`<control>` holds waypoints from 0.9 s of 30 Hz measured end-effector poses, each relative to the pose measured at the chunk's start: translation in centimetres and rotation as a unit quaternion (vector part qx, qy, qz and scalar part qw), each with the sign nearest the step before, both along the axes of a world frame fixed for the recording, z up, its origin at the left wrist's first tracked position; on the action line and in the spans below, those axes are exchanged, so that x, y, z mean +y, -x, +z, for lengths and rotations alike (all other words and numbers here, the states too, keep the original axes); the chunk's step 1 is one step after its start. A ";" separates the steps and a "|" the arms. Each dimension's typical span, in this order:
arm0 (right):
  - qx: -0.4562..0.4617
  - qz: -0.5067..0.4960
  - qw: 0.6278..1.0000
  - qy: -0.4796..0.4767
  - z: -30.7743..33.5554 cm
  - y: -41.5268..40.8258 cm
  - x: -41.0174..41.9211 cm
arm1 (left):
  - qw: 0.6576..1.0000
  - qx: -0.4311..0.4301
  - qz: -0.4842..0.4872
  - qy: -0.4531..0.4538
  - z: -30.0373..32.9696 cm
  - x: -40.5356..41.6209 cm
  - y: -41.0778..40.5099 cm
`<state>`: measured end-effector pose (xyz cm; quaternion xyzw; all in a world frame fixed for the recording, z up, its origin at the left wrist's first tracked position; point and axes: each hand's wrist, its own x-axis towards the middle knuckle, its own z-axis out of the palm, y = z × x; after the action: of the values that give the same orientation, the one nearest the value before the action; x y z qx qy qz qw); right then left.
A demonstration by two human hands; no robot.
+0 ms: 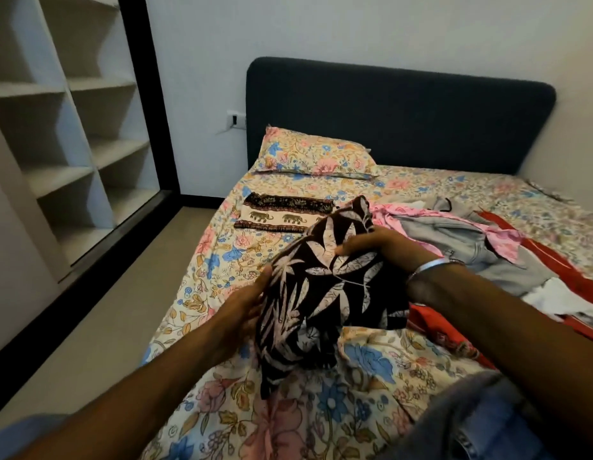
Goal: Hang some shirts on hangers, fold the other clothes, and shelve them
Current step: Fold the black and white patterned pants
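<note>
Got the leaf-print garment [325, 287] up over the bed [288, 410], bunched between both hands. My left hand [245, 310] lies along its left edge, fingers mostly straight. My right hand [381, 249] curls over the top and grips the cloth. It looks thin, light and floppy, so I'd guess it sags wherever it isn't held; best to grab seams or corners. Can't tell if it's a shirt or shorts, too crumpled. The pile [487, 247] on the right runs off frame, and my arm covers part of it.
</note>
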<state>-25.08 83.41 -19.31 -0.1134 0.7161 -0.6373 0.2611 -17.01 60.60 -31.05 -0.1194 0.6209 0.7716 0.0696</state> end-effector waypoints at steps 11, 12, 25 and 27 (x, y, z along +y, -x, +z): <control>-0.096 -0.111 0.985 -0.092 -6.2 5.8 0.0 | 0.984 -0.072 0.062 -0.151 1.8 0.5 1.4; -0.130 -0.114 0.976 -0.133 -8.0 6.0 -0.1 | 0.986 -0.114 0.051 -0.111 1.1 0.3 1.3; -0.038 -0.105 0.994 -0.007 -2.3 19.1 -7.2 | 0.993 0.043 0.065 0.084 6.3 -9.6 18.7; -0.034 -0.113 0.993 0.025 -2.3 23.5 -9.5 | 0.991 0.061 0.074 0.089 7.5 -11.7 24.2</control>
<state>-48.58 73.91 -21.56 -0.0171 0.6990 -0.6838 0.2088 -41.21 48.91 -23.53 -0.1238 0.6799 0.7219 -0.0370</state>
